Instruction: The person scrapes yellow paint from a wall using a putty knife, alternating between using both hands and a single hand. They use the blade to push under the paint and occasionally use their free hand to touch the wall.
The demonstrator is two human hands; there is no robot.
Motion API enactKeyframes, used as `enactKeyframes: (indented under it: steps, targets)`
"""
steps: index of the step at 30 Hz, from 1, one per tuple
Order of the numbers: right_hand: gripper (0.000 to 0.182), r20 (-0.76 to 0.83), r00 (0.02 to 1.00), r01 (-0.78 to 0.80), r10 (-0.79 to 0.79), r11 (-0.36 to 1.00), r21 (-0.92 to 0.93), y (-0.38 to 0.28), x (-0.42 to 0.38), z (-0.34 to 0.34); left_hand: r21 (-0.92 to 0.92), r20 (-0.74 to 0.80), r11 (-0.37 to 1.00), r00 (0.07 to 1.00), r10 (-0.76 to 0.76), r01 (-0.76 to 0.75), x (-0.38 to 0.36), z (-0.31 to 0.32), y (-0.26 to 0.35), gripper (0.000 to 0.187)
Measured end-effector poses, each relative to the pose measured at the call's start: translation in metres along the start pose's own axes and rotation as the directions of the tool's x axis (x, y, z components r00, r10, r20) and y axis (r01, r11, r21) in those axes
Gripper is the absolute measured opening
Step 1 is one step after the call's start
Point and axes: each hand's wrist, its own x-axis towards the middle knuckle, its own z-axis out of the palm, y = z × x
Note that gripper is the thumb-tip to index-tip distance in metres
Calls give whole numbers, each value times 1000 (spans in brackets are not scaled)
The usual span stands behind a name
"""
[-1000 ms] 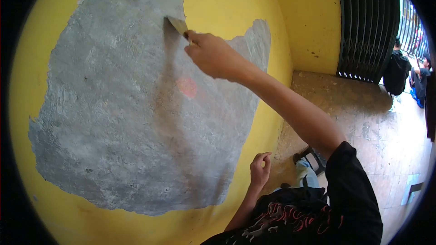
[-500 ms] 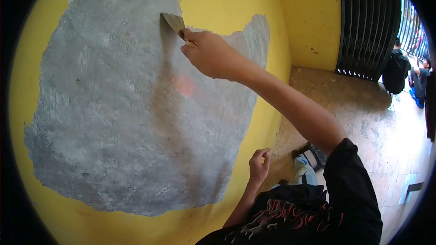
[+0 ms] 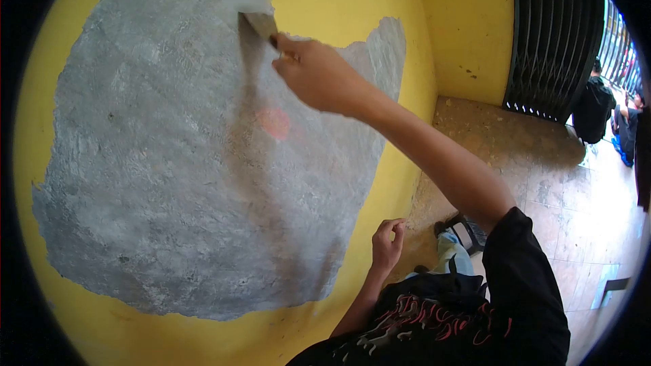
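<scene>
My right hand (image 3: 312, 74) is wrapped round the handle of a scraper (image 3: 260, 25), a flat-bladed putty knife. Its blade edge meets the wall at the upper part of a large grey patch (image 3: 169, 149), close to the border with the yellow paint (image 3: 325, 0). Most of the handle is hidden in my fist. Lower down, my left hand (image 3: 387, 247) hovers in front of my body near the wall, its fingers curled in towards the thumb. Nothing shows between those fingers.
A black folding metal gate (image 3: 546, 34) stands at the upper right. Beyond it, people in dark clothes (image 3: 594, 108) are by a barred opening. The tiled floor (image 3: 536, 190) lies to my right, with a dark object (image 3: 468, 232) near my legs.
My right hand and the scraper have shifted slightly upward along the grey patch, blurring a little. My left hand stays nearly where it was, with its fingers still curled.
</scene>
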Motion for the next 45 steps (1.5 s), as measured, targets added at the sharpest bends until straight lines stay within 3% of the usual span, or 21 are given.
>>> enactKeyframes:
  steps: [3, 8, 10, 11, 13, 14, 16, 17, 19, 21, 24, 27, 29, 32, 33, 35, 37, 39, 40, 42, 45]
  targets:
    - [51, 38, 989, -144, 142, 986, 80, -13, 5, -11, -5, 4, 1000, 1000, 7, -7, -2, 1, -6, 18]
    - [51, 101, 988, -120, 112, 990, 76, -16, -2, -18, -4, -9, 999, 999, 43, -43, 3, 6, -2, 18]
    - [51, 149, 950, -291, 275, 951, 102, -31, 0, -30, 0, 9, 1000, 1000, 27, -27, 1, 3, 6, 17]
    - [51, 149, 951, -289, 272, 951, 106, -23, -1, -23, 4, 8, 1000, 1000, 28, -28, -2, 5, 7, 17]
    - [50, 3, 1000, -20, 20, 996, 91, -33, -3, -20, 12, 8, 999, 999, 53, -53, 1, 5, 11, 18]
    - [50, 4, 1000, -7, 7, 996, 88, -34, 2, -26, 2, 22, 999, 999, 45, -45, 0, 5, 12, 18]
    - [47, 197, 927, -347, 320, 930, 122, -32, 2, -41, 14, 32, 999, 999, 32, -32, -1, 6, 12, 21]
    - [47, 198, 925, -353, 324, 926, 131, -26, 1, -33, 24, 44, 999, 999, 31, -32, -3, 4, 13, 24]
    - [43, -55, 998, 4, -5, 1000, -30, -3, 6, -5, 33, 29, 999, 999, 31, -32, -10, 1, 11, 24]
    - [40, -74, 992, 99, -104, 993, -59, 7, 17, -1, 25, -4, 998, 999, 49, -49, 0, 3, 13, 24]
    - [39, -91, 990, -104, 108, 993, 47, 13, 22, -1, 37, -8, 999, 1000, 23, -22, -9, -6, 15, 22]
    - [39, -147, 978, 125, -151, 978, -169, 13, 12, 10, 25, -82, 999, 996, 34, -32, -14, -8, 4, 17]
    - [41, -141, 979, 129, -148, 982, -135, 18, 7, 8, 19, -69, 1000, 998, -4, 6, -20, -9, 2, 17]
    - [41, -11, 982, -186, 186, 983, 7, -13, 14, -23, 51, -30, 999, 999, -17, 19, -26, -11, 3, 18]
    - [41, -15, 981, -191, 191, 982, 15, -6, 11, -13, 49, -49, 999, 999, -2, 4, -26, -10, 3, 18]
    - [39, -118, 979, 153, -167, 981, -118, 7, 9, 9, 43, -71, 998, 997, 40, -37, -16, -13, 2, 17]
    - [38, 4, 998, 62, -62, 995, -77, -14, 5, -8, 52, -40, 999, 999, -2, 4, -17, -11, 0, 17]
    - [37, 65, 984, -167, 166, 986, 15, -26, 7, -20, 41, -31, 999, 999, -11, 13, -15, -9, 1, 17]
    - [37, 70, 982, -180, 178, 984, 21, -20, 7, -14, 36, -30, 999, 999, -17, 18, -15, -8, 0, 20]
    - [36, -35, 999, -7, 6, 1000, -13, -14, 9, -3, 31, -28, 999, 999, -18, 19, -18, -7, 0, 24]
    - [37, -24, 999, -32, 32, 999, 5, -13, 11, -5, 22, -9, 1000, 1000, -20, 20, -9, -3, 1, 23]
